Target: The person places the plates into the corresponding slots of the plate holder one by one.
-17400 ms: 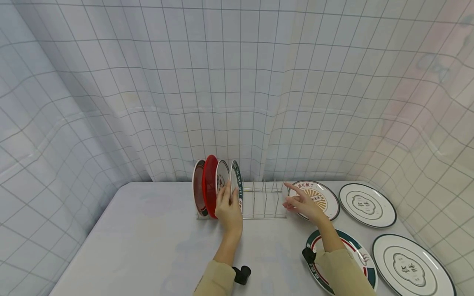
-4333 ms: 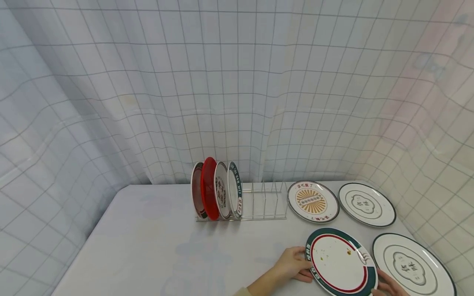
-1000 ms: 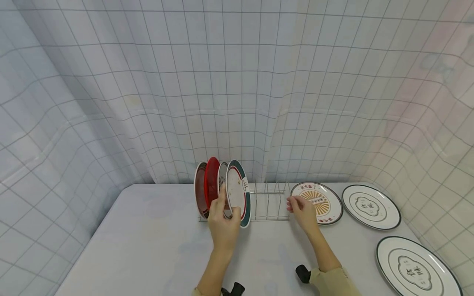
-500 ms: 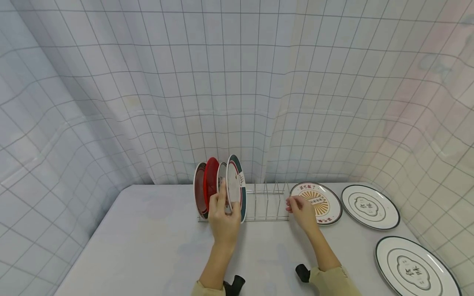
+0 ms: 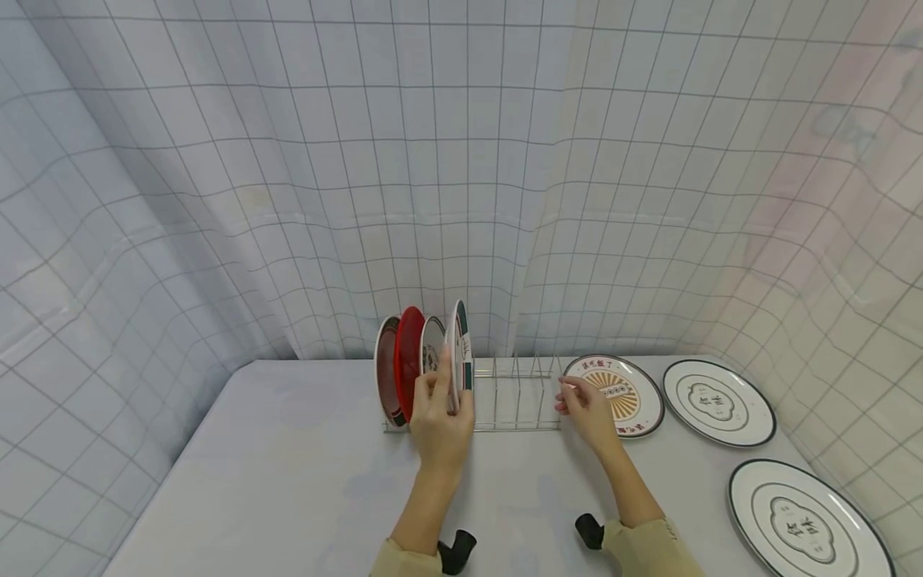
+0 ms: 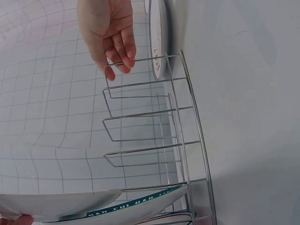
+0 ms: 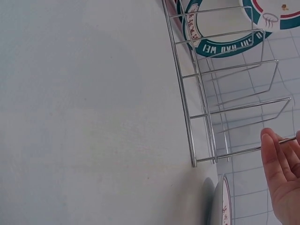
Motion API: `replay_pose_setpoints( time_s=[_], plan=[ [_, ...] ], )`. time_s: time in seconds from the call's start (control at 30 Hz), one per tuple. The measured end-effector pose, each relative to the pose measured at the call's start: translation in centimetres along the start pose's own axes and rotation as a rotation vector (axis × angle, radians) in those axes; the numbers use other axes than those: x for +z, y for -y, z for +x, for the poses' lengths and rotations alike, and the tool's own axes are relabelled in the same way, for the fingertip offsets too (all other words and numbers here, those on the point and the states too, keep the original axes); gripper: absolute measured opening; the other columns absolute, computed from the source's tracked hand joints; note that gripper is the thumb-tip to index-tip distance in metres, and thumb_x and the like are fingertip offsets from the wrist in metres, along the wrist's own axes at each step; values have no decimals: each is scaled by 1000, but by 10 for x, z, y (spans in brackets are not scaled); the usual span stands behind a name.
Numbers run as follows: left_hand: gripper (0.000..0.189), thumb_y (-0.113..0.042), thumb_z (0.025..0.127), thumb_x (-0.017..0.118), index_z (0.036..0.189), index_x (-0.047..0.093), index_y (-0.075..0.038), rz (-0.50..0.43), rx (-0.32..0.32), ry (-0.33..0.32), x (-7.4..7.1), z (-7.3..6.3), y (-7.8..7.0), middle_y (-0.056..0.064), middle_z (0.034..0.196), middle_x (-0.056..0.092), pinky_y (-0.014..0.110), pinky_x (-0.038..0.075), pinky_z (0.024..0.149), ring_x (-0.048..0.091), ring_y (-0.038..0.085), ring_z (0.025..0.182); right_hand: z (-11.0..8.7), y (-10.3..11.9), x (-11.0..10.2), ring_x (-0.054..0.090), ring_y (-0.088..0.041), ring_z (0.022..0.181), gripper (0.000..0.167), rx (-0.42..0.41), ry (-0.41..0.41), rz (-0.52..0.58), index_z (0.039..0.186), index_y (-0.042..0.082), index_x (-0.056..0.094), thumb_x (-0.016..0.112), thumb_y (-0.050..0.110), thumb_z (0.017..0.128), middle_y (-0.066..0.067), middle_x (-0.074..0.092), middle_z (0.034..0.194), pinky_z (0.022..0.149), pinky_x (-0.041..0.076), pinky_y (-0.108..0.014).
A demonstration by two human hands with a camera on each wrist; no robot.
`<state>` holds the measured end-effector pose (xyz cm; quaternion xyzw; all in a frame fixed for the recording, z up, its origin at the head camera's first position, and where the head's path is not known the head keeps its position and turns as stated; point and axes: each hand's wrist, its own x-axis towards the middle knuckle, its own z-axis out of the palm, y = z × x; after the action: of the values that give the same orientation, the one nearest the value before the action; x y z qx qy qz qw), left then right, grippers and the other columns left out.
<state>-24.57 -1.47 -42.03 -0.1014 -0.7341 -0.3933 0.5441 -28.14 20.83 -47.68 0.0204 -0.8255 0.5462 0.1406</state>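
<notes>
My left hand point(image 5: 441, 429) holds a white plate with a green and red rim point(image 5: 462, 336) nearly upright over the wire dish rack point(image 5: 515, 430). It stands edge-on, its top above the neighbouring plates. To its left, a brown plate point(image 5: 387, 373), a red plate point(image 5: 409, 361) and a white patterned plate point(image 5: 430, 346) stand in the rack. Another green-rimmed plate, lettered point(image 7: 227, 48), sits in the slots beside the held one; the head view mostly hides it. My right hand point(image 5: 591, 413) pinches the rack's right end wire, fingers curled over it in the left wrist view.
Right of the rack lies a plate with an orange sunburst point(image 5: 613, 393). Two white plates with dark rims lie farther right, one at the back point(image 5: 719, 403) and one in front point(image 5: 811, 521). A grid-patterned curtain point(image 5: 461, 200) closes off the back and sides.
The green-and-red-rimmed plate, earlier lying on the table at right with both hands on it, is now at the rack. Over the last second it has risen slightly and turned edge-on; the right hand stays put.
</notes>
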Motion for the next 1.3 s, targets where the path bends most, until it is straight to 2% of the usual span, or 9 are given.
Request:
replay_pose_setpoints(
  time_s=[0.23,0.43,0.53,0.7,0.9,1.03,1.13,1.3],
  plan=[
    [62,5,68,61,127,56,-11,11,-27,58,4,-7,4,13,86,52,34,47,45,52,22,68,0,2,-1,64,-13,68,30,63,20,48,119,-2,55,51,13,94,-24,64,89,62,52,-18],
    [60,6,68,61,125,57,-10,29,-14,62,10,-11,3,13,88,53,35,50,48,55,23,69,-8,26,-5,65,-27,71,27,34,18,58,117,-9,54,49,4,93,-27,63,87,63,54,-24],
    [59,6,69,61,125,57,-10,33,-15,56,11,-13,4,13,88,53,33,49,46,55,22,69,-11,32,-5,65,-28,72,27,30,19,47,117,-9,54,48,2,93,-29,62,88,64,54,-24],
    [59,7,69,61,126,56,-9,24,22,16,11,-13,5,14,87,53,29,47,40,52,21,65,-11,33,-5,65,-30,72,27,22,20,44,116,-9,54,48,2,93,-28,63,87,64,54,-24],
    [59,10,65,60,122,59,-4,4,124,-100,8,-7,5,15,83,53,26,45,39,51,21,65,-11,33,-4,65,-30,72,27,22,17,42,116,-9,55,48,2,93,-29,62,88,64,54,-24],
    [56,9,65,56,119,60,-4,-18,147,-167,6,-2,3,16,81,53,24,41,37,50,21,64,-11,34,-3,65,-30,72,27,15,14,33,116,-9,55,48,2,93,-28,63,87,63,55,-25],
    [56,10,65,55,119,60,-3,-51,155,-181,5,1,0,17,81,53,22,40,36,50,20,65,-11,34,-3,65,-32,73,27,13,11,32,116,-9,55,48,2,93,-28,63,87,64,55,-25],
    [56,11,65,53,119,59,-1,-101,166,-150,9,-4,-2,18,83,53,21,45,39,51,21,66,-11,33,-4,65,-31,73,28,25,17,40,117,-10,54,48,2,93,-29,63,88,65,55,-27]
  ],
)
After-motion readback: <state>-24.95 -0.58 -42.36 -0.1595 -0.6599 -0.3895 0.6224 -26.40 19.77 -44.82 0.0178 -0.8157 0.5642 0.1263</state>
